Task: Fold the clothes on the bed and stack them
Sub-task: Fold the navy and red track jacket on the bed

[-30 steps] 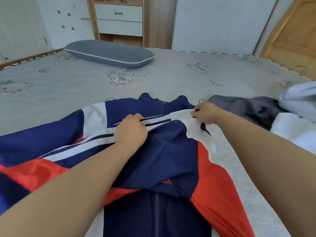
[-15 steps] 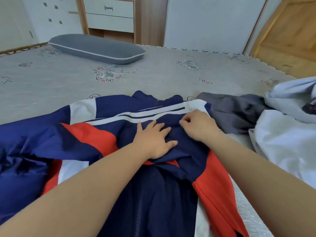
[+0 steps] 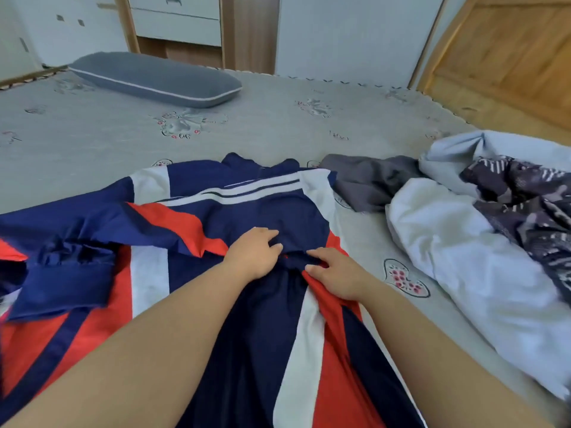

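Jacket (image 3: 247, 211) under both hands; left fingers (image 3: 272, 239) relaxed, right fingers (image 3: 318, 261) pinching fold.

Soft, even daylight fills the room with only faint shadows under the forearms and in the folds of the jacket (image 3: 234, 217), no glare, a slight overall softness, blur on the near right bedding (image 3: 463, 273), and wide-angle bending at the bed (image 3: 278, 125) edges.
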